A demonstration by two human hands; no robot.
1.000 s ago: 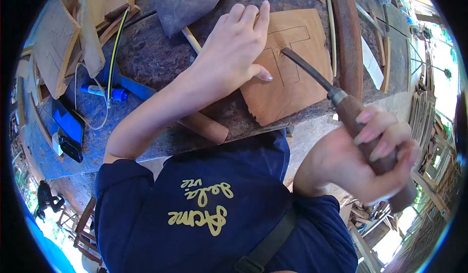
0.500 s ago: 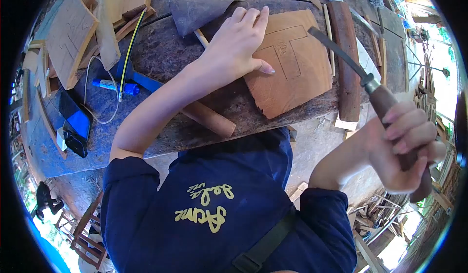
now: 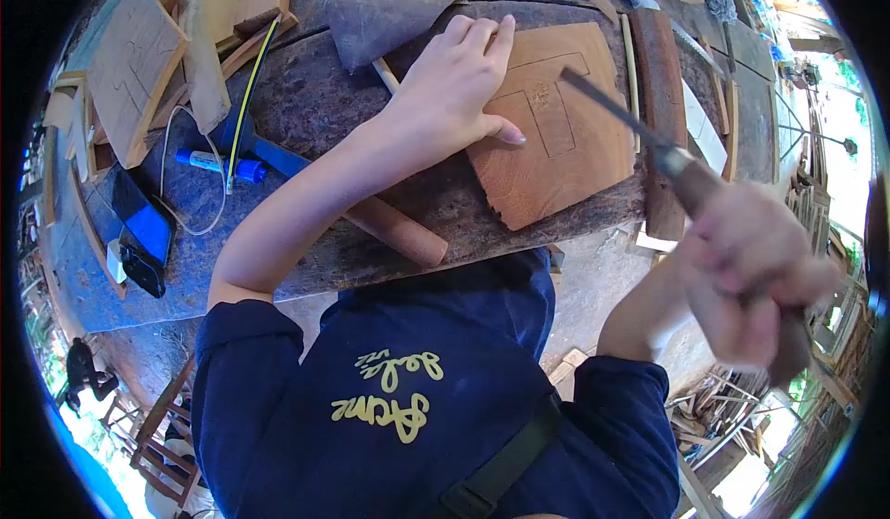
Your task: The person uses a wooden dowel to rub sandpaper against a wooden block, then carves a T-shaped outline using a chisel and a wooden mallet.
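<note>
My left hand (image 3: pixel 461 88) rests on the left edge of a reddish-brown board (image 3: pixel 570 171), its thumb lying on the face and its fingers near the top edge. A T-shaped outline is drawn on the board, with small scribbled marks inside it. My right hand (image 3: pixel 756 273) is wrapped round the wooden handle of a chisel (image 3: pixel 616 109), somewhat blurred. The chisel's blade points up and left, its tip in view over the outline; whether it touches the wood I cannot tell.
The dark workbench (image 3: pixel 306 83) carries a blue marker (image 3: pixel 221 164), a yellow tape (image 3: pixel 252 83), a phone (image 3: pixel 144 222), a wooden cylinder (image 3: pixel 399 232), a brown cloth (image 3: pixel 385 18) and a dark wooden bar (image 3: pixel 660 102). Wooden pieces (image 3: pixel 134 65) lie at the left.
My right hand and the chisel have moved left, bringing the tip further across the drawn outline. The board has shifted very slightly; my left hand stays on it.
</note>
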